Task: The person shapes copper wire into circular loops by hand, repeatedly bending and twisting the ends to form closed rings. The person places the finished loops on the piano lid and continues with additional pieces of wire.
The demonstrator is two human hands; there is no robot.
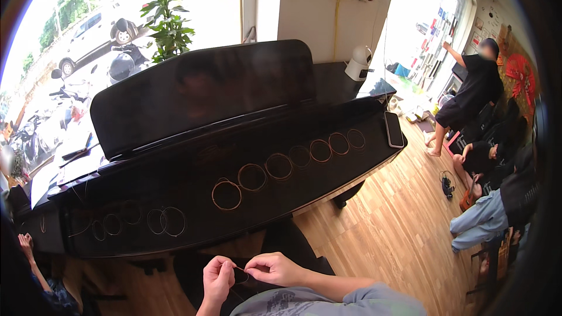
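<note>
My left hand (219,279) and my right hand (275,269) are close together in front of my body, below the front edge of a black piano. Each is pinched on a thin wire string (240,269), whose short copper-coloured length spans the gap between them. A darker loop of it seems to hang under my fingers. On the piano's closed black lid (199,199) lies a row of copper-coloured coiled strings (212,195), running toward the right end. Farther left are several thinner silvery coiled strings (185,221), some hard to make out against the black.
A phone (394,129) rests at the lid's right end, near a white camera-like device (358,64). Papers (79,169) lie at the left. Another person's hand (25,242) touches the piano's left end. Several people (477,79) are at the right, on the wooden floor (374,222).
</note>
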